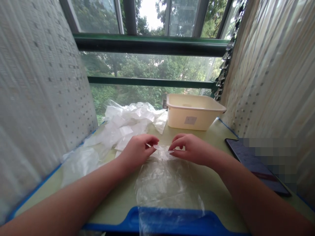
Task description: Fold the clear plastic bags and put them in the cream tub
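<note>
left hand (137,149) / right hand (192,149): just apart, each pinching the far end of clear plastic bag (162,185) | bag: between them, trailing nearward over worktop (214,190) and its blue edge (212,220)

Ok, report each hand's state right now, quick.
Left hand: closed, thumb and fingertips pinching the clear bag near its top.
Right hand: closed, pinching the same bag opposite.
</note>
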A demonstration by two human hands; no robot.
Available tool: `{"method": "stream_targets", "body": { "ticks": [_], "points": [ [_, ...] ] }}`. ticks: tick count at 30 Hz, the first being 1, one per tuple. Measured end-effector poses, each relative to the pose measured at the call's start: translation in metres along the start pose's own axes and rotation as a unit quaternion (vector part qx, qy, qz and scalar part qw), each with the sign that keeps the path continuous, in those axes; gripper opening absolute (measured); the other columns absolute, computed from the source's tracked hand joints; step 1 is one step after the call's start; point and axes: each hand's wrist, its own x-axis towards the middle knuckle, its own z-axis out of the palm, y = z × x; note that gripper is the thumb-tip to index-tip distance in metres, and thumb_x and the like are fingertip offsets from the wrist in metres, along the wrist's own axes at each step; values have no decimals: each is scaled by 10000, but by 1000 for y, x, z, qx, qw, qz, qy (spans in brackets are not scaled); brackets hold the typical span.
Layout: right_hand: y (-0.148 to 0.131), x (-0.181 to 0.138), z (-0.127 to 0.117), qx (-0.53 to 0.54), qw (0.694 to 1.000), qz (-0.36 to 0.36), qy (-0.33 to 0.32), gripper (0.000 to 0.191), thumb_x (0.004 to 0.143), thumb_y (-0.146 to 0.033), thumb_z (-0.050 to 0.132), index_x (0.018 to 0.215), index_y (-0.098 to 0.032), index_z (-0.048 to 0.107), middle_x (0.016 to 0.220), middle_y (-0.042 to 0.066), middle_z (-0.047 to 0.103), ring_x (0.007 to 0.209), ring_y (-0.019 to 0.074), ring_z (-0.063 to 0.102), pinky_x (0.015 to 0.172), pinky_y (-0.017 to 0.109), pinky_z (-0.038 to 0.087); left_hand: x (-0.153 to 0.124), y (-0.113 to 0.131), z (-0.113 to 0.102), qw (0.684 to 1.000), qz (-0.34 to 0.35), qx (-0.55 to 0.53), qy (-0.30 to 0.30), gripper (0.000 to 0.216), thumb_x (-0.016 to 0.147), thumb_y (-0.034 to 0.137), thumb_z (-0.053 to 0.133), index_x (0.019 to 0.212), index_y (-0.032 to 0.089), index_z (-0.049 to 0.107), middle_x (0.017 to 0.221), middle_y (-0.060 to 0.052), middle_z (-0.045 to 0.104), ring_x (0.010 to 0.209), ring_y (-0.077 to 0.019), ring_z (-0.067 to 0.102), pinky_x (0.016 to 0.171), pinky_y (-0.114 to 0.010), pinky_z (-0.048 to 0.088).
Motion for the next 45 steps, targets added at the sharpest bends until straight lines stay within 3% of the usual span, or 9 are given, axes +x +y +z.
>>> {"method": "stream_targets", "body": {
  "ticks": [7, 14, 19, 22, 25, 34, 37, 40, 45],
  "points": [
    [2, -3, 9, -44, 998, -25, -29, 210, 727, -304, 572, 893, -237, 682, 869, 27, 609, 721, 148, 551, 659, 256, 404, 1, 2, 0, 1000, -19, 0, -6, 135, 784, 264, 543, 777, 175, 644, 672, 7, 648, 587, -106, 594, 571, -215, 462],
    [-8, -10, -2, -3, 995, -13, -100, 341, 665, -368, 629, 993, -273, 646, 921, 8, 612, 730, 150, 551, 647, 249, 415, 1, 2, 1, 1000, -7, -1, -15, 138, 784, 263, 543, 773, 170, 644, 693, 2, 647, 617, -108, 592, 580, -210, 452],
    [-3, -8, -4, -15, 996, -13, -84, 313, 677, -163, 536, 950, -261, 655, 900, 4, 614, 740, 137, 545, 668, 235, 406, -1, 2, 2, 999, 25, 9, -19, 118, 779, 244, 553, 774, 169, 643, 704, 2, 645, 624, -101, 576, 587, -208, 442],
    [4, -3, 1, -58, 997, 14, -52, 225, 696, -214, 538, 869, -248, 678, 851, 14, 603, 678, 133, 528, 626, 242, 394, -1, 4, 1, 999, 42, 23, -15, 140, 794, 261, 543, 790, 171, 650, 700, 0, 646, 609, -97, 561, 577, -208, 432],
    [8, 0, 5, -72, 995, 32, -62, 173, 703, -280, 558, 809, -255, 692, 802, 12, 590, 621, 120, 509, 586, 237, 378, -2, 7, -1, 998, 54, 36, -8, 184, 817, 294, 519, 795, 172, 654, 690, -2, 646, 595, -95, 553, 571, -210, 421],
    [7, 0, 5, -45, 996, 15, -70, 150, 696, -292, 587, 789, -260, 701, 775, -2, 587, 602, 101, 506, 565, 218, 362, -6, 9, -2, 991, 104, 76, -34, 189, 831, 298, 502, 857, 197, 660, 727, -3, 641, 581, -89, 530, 565, -211, 402],
    [6, -1, 1, -34, 998, 7, -49, 149, 714, -302, 579, 778, -236, 695, 741, -4, 592, 590, 97, 499, 552, 215, 354, -6, 10, -3, 991, 106, 69, -36, 210, 831, 328, 502, 876, 198, 661, 724, -5, 644, 578, -89, 532, 565, -212, 402],
    [3, -2, -2, -32, 999, 11, 21, 157, 730, -308, 573, 774, -193, 670, 695, 0, 583, 597, 100, 494, 549, 216, 349, -5, 11, -4, 993, 101, 53, -30, 232, 844, 334, 480, 865, 195, 665, 724, -10, 650, 589, -93, 538, 574, -216, 407],
    [-4, 0, 4, 1, 994, -31, 106, 299, 725, -338, 604, 995, -209, 608, 808, 11, 575, 595, 89, 474, 575, 220, 380, -4, 13, -5, 994, 94, 38, -29, 234, 848, 330, 475, 870, 192, 663, 712, -6, 648, 590, -93, 541, 581, -220, 410]
  ]
}}
